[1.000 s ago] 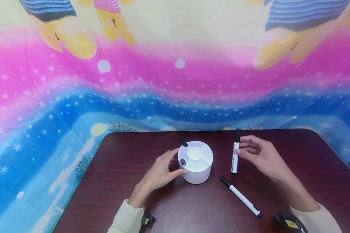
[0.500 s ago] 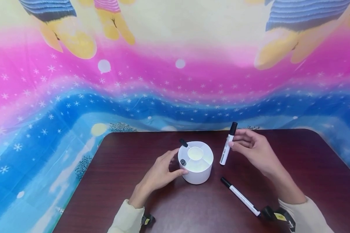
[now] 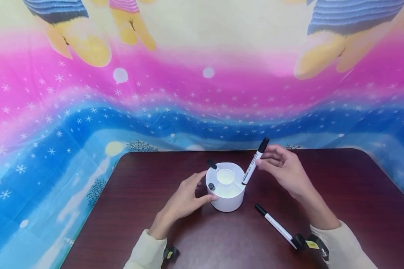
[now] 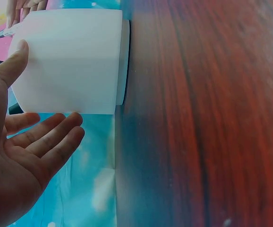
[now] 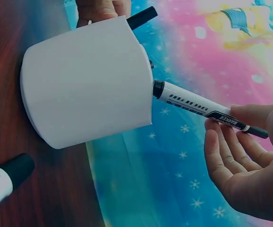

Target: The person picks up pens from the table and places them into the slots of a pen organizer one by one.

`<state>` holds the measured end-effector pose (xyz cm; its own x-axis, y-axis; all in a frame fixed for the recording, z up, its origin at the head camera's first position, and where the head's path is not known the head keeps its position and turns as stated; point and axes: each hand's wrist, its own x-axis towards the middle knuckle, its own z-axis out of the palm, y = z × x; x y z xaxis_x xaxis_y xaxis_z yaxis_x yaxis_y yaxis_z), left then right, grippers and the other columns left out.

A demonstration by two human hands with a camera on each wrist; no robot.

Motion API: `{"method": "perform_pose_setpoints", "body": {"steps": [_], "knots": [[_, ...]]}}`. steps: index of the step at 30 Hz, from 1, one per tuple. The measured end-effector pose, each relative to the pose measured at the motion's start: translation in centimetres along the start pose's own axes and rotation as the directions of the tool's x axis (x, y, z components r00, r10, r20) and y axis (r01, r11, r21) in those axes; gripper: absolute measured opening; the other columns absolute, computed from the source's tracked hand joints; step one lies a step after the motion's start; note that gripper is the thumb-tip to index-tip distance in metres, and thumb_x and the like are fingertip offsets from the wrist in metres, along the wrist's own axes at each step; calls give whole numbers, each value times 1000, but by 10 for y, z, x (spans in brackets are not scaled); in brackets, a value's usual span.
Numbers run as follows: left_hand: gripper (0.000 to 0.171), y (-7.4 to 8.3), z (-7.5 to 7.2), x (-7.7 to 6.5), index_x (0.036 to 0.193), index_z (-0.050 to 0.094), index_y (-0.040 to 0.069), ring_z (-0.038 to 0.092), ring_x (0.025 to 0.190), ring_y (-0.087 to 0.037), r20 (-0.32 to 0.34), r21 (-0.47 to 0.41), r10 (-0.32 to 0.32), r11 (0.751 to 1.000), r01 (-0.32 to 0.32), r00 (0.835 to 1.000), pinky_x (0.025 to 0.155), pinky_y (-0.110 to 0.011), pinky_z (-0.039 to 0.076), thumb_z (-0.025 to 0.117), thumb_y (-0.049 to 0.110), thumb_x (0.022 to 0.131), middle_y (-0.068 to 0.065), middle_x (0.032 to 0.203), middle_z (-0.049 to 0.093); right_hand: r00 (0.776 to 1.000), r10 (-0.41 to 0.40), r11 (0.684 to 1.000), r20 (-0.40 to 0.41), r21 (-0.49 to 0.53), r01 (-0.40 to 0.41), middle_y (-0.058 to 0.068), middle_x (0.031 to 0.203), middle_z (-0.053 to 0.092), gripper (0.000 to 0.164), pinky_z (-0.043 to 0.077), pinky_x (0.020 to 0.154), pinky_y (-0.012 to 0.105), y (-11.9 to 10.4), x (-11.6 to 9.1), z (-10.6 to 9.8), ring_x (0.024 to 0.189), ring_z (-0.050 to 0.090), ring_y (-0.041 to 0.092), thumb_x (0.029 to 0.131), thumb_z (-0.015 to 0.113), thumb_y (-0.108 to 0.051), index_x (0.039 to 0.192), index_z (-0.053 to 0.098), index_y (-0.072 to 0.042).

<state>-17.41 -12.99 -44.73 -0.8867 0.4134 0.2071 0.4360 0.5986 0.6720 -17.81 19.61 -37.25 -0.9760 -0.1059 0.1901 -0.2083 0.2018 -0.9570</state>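
White walls of a round holder (image 5: 89, 85) dominate the right wrist view. The right hand (image 5: 250, 187) pinches a capped marker (image 5: 188, 100), thumb and fingers closed on its barrel, far end at the holder's mouth; actual contact cannot be confirmed. Judged risk: that end snags on the rim or drops outside, owing to its slant.

Left wrist view: the left hand (image 4: 21, 165) holds the holder between thumb and fingers; a slack hold could let it slide if pushed.

Head view: the holder stands upright on the table (image 3: 138, 179), two black-topped pens (image 3: 211, 164) in its left side. A loose marker (image 3: 278, 226) lies nearby, right. The capped marker leans at the right rim; half a second ago it was apart and less tilted. Left hand and holder show no shift.
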Motion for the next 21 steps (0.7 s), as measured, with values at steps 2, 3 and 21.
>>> {"method": "perform_pose_setpoints", "body": {"steps": [2,3,21], "knots": [[85,0,0,0,161,49,22,70,118,-19,-1,1,-1,1000,1,1000,103,-43,61,87,47,89,-2,145,66,1000,-1,1000,-8,5,1,-13,108,74,40,63,89,20,1,0,2,102,75,3,100,77,-12,133,60,3],[85,0,0,0,161,49,22,70,118,-19,-1,2,-1,1000,1,1000,103,-43,61,87,47,89,-2,145,66,1000,-3,1000,-9,7,3,-13,108,74,39,63,89,20,2,0,3,102,75,3,100,77,-11,133,61,3],[85,0,0,0,161,48,23,70,117,-19,6,-11,-5,1000,5,1000,102,-43,61,87,48,90,-1,140,67,997,54,998,58,-30,-52,11,112,73,35,64,89,25,15,2,6,97,77,7,102,75,-14,125,59,7]]}}
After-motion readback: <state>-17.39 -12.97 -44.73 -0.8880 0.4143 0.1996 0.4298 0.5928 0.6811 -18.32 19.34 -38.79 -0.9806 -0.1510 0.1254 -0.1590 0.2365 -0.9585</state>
